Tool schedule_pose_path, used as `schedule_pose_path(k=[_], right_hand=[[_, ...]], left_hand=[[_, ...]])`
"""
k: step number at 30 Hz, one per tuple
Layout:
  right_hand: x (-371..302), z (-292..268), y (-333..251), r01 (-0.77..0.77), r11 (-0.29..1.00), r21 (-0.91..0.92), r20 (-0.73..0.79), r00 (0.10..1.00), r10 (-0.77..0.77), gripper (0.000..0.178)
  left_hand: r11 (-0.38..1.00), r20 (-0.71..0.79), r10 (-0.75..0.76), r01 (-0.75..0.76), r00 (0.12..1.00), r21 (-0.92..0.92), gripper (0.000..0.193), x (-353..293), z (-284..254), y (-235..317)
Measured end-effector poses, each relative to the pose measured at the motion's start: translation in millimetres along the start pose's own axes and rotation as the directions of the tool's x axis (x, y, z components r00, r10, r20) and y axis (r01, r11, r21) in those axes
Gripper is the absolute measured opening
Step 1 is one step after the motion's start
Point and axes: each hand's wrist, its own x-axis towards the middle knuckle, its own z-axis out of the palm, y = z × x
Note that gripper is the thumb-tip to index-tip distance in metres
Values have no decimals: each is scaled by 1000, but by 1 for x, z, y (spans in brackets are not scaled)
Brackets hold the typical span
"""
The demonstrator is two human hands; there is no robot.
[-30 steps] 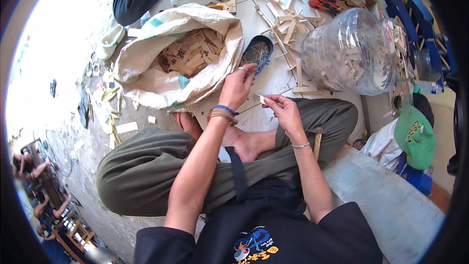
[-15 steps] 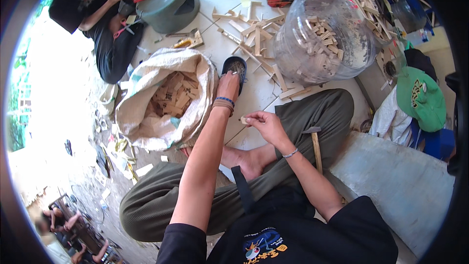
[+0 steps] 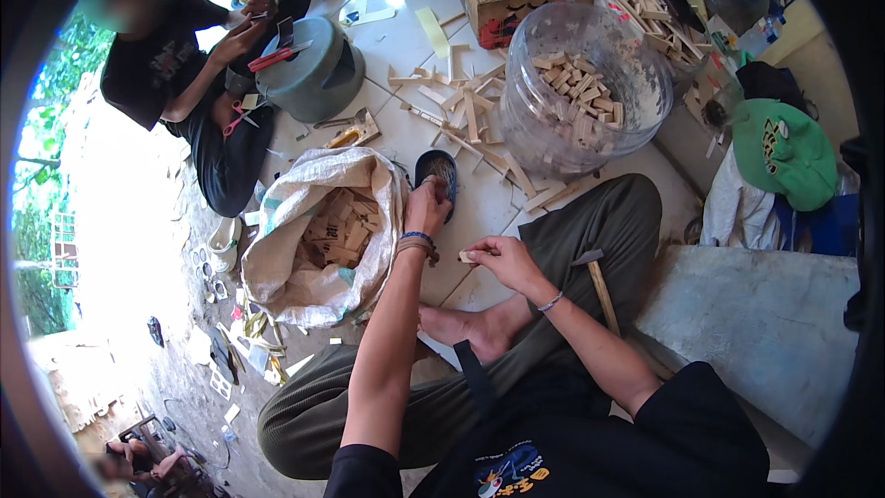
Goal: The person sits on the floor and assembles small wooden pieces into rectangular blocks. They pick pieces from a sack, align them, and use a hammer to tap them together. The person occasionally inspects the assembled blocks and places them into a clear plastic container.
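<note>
My left hand [image 3: 427,209] reaches to a dark oblong dish [image 3: 453,186] on the tiles. Its fingers are drawn together at the thin brownish bits [image 3: 437,166] inside; whatever they pinch is too small to make out. Between the thumb and fingers of my right hand [image 3: 505,264] is a small pale wooden block [image 3: 467,257], held above my bare foot. A hammer [image 3: 601,291] with a wooden handle lies across my right leg. Left of my left hand stands a white woven sack [image 3: 267,284], its rim rolled down around many small wooden pieces [image 3: 343,231].
Wooden frames and strips [image 3: 470,115] lie scattered ahead. Beside them stands a clear plastic tub [image 3: 525,143] of wooden blocks, with a cardboard box [image 3: 479,18] behind. A person [image 3: 161,69] sits far left near a grey-green bucket [image 3: 313,83]. A green cap [image 3: 784,152] is at right.
The view has shifted, bringing more of the seated person into sight. My left hand stays at the dish, and my right hand keeps its hold on the wooden block.
</note>
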Motion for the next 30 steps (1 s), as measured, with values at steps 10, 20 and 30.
schedule_pose_path(k=[10, 20, 30], right_hand=[[2, -7, 0, 7, 999, 43, -1, 1000, -7, 25], [2, -5, 2, 35, 998, 55, -1, 999, -35, 25], [2, -4, 3, 19, 998, 53, -7, 1000, -18, 26]], left_hand=[[843, 133, -154, 200, 979, -500, 26, -6, -14, -1], [626, 192, -224, 292, 955, -723, 40, -5, -27, -21], [591, 238, -232, 331, 943, -735, 33, -6, -32, -10]])
